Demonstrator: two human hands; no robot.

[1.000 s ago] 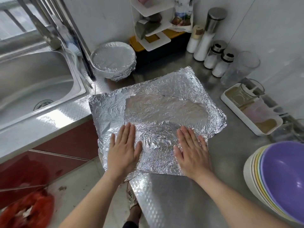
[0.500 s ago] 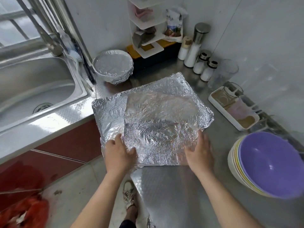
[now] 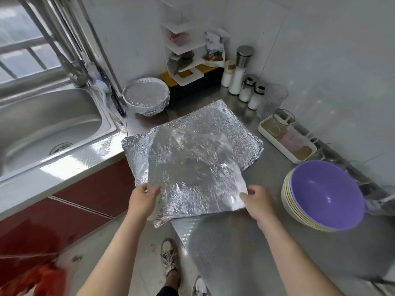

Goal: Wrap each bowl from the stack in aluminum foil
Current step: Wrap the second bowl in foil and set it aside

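A crinkled top foil sheet is lifted at its near edge off a pile of foil sheets on the steel counter. My left hand pinches its near left corner and my right hand pinches its near right corner. A stack of bowls with a purple one on top stands to the right of my right hand. A foil-wrapped bowl sits at the back, beside the sink.
A steel sink with a tap lies to the left. At the back stand a white corner shelf, several shakers and a glass. A white tray sits at the right wall. The counter's edge drops off near my left hand.
My hands went from pressing flat on the foil to gripping the top sheet's near corners and lifting it toward me. The camera view shifted, showing more of the bowl stack.
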